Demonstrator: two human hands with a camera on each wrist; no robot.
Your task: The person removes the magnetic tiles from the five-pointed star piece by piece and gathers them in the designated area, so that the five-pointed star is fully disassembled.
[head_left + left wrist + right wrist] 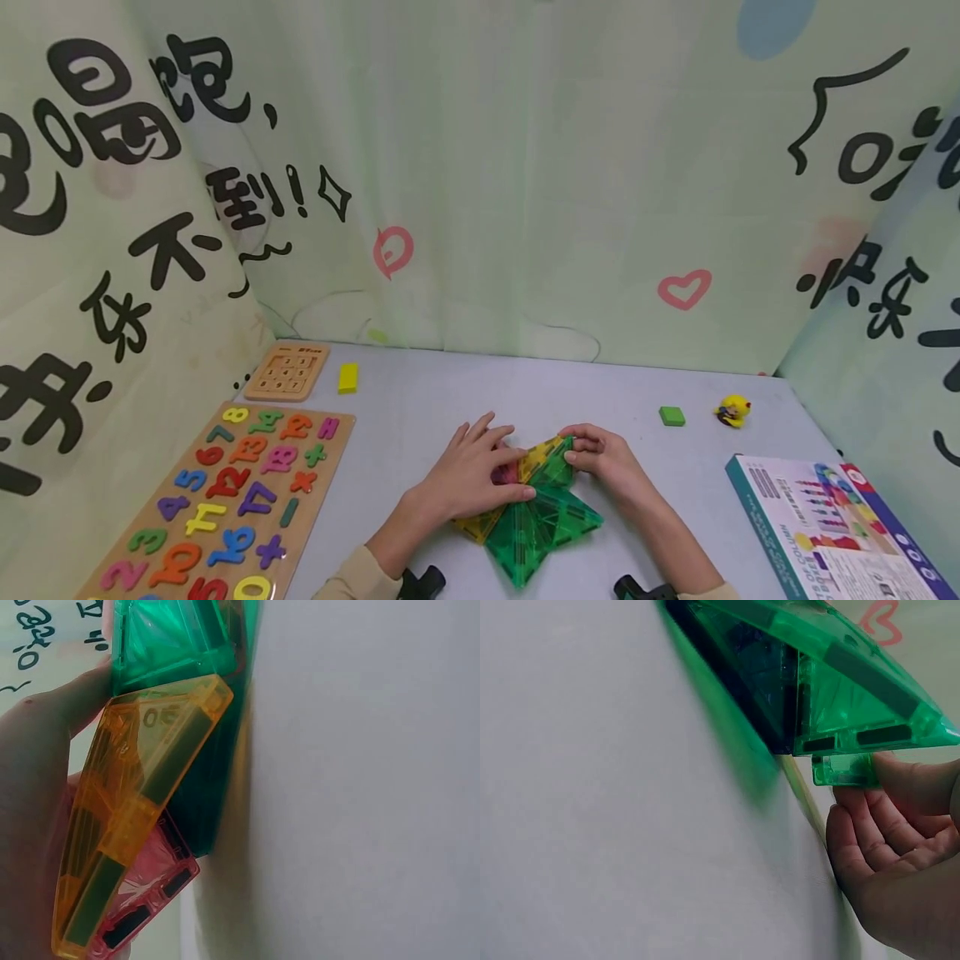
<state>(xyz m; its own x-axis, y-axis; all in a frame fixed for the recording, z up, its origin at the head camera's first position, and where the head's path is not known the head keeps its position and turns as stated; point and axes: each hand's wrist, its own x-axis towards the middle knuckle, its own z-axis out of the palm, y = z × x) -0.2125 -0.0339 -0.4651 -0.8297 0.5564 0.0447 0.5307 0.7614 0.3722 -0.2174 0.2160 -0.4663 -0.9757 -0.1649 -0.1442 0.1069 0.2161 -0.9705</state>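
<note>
A star-like build of translucent magnetic tiles (517,537) stands on the table, with green points at the front and right and yellow and red parts behind. My left hand (468,475) holds its left side, the thumb on the green and the index finger above the red. In the left wrist view an orange tile (142,772) and a red tile (150,885) jut out beside that hand. My right hand (611,462) pinches a green tile (844,770) at the build's far right between thumb and fingers. A larger green point (855,705) overhangs those fingertips.
A wooden number board (337,467) lies at left, with a small wooden puzzle (288,372) and a yellow block (348,378) behind it. To the right are a green block (672,416), a yellow duck figure (732,411) and a printed box (847,525). Printed curtains (525,208) surround the table.
</note>
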